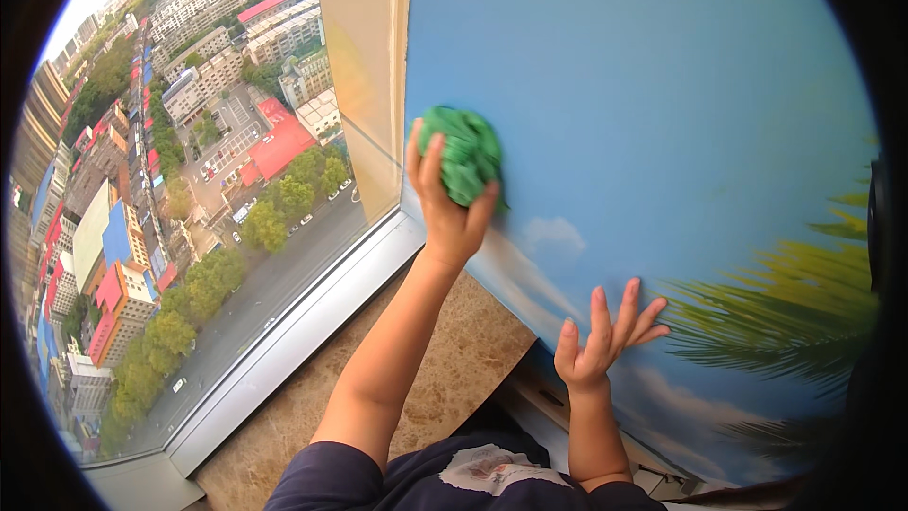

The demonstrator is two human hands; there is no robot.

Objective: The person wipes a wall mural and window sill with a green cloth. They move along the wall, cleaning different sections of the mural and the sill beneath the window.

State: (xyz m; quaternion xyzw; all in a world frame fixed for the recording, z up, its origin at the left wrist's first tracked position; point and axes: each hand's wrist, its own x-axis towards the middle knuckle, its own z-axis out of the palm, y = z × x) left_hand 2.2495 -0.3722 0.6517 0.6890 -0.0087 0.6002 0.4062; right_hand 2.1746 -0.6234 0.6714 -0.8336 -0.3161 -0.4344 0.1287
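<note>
My left hand (454,206) holds a bunched green cloth (464,156) against the blue painted wall (603,85), close to the wall's edge by the window. The fingers are spread over the cloth, which hides part of its underside. Lower and to the right, my right hand (592,348) is raised with its fingers apart and nothing in it. It is over the wall mural, left of the painted palm leaves (773,305); whether its fingertips touch the wall I cannot tell.
A large window (213,177) on the left shows buildings and a road far below. Its white metal frame (305,326) runs diagonally above a brown stone sill (468,341). A beige wall edge (401,35) meets the mural. A dark object is at the far right rim.
</note>
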